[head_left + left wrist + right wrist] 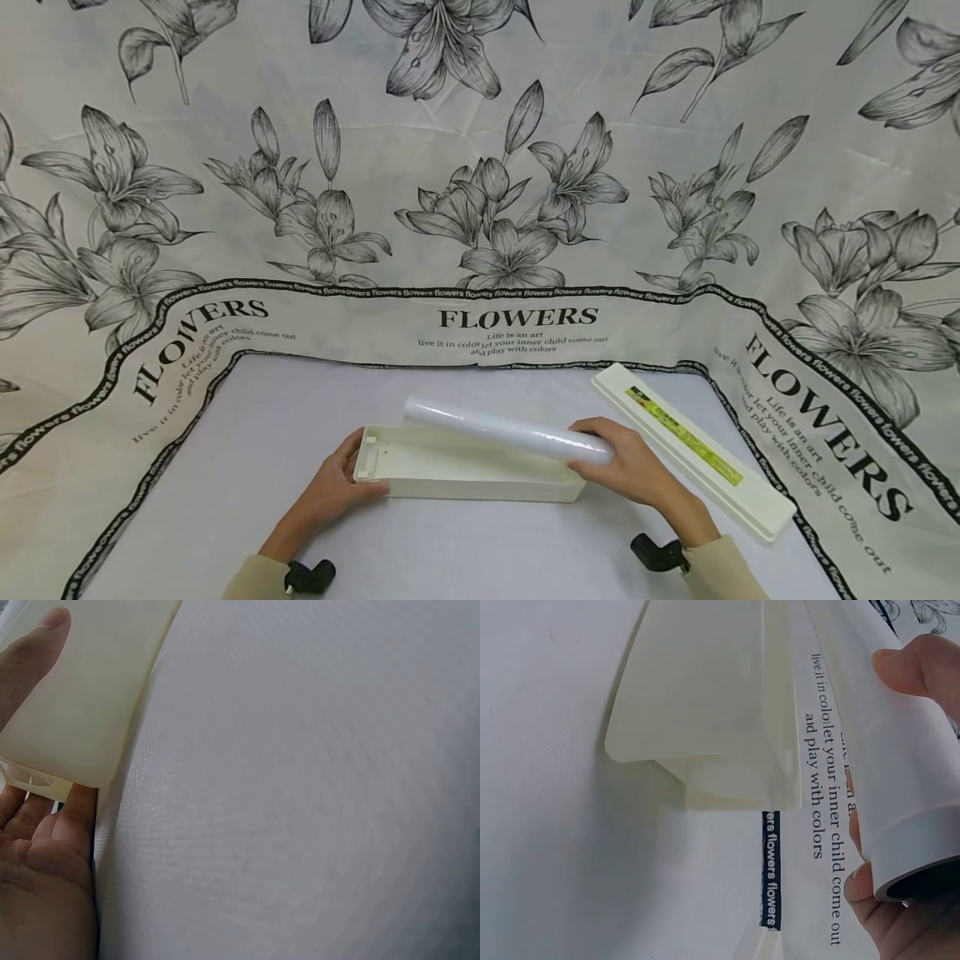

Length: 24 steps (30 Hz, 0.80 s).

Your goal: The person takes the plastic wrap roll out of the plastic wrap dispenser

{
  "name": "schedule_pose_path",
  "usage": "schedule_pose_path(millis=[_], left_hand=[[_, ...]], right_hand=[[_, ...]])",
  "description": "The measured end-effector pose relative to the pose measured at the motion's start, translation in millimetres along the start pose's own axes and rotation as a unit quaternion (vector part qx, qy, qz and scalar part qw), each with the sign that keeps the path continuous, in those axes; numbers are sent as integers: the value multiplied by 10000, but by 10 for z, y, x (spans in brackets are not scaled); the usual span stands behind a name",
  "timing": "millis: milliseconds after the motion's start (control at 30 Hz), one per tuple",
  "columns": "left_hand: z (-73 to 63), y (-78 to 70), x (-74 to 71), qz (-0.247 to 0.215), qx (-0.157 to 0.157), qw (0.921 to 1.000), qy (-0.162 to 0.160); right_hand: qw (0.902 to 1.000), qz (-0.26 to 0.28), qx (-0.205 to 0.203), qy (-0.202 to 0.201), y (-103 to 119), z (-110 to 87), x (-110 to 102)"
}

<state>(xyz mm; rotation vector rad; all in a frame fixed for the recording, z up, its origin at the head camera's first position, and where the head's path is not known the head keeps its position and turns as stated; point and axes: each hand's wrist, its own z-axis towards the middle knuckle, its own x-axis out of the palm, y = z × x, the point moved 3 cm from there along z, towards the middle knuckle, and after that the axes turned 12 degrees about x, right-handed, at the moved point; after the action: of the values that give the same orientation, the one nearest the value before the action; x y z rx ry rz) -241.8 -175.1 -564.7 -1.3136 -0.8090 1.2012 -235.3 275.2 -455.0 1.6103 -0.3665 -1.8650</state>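
A long, cream plastic box (480,488) lies open at the top on the white cloth. My left hand (337,483) grips its left end, thumb on the front wall (90,697) and fingers at the end. In my right hand (630,462) is a roll of clear plastic film (502,427), held near its right end. The roll slants above the box, its left end higher and over the back edge. From the right wrist view, the roll's hollow core (922,881) shows, with the thumb on one side and fingertips on the other.
The box's long lid (757,504), with a green and yellow label (682,433), lies diagonally at the right. A white flower-printed cloth (517,333) with black borders and lettering rises behind the table and frames its sides.
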Motion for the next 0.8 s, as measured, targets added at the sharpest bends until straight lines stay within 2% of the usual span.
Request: schedule_pose_path(millis=[233,800], left_hand=[[2,6,-2,38,-23,10000,-5],[11,6,-5,-103,18,9999,9]], right_hand=[[9996,14,88,-255,-54,-32,-39],[9978,-173,489,-408,-176,-112,-147]])
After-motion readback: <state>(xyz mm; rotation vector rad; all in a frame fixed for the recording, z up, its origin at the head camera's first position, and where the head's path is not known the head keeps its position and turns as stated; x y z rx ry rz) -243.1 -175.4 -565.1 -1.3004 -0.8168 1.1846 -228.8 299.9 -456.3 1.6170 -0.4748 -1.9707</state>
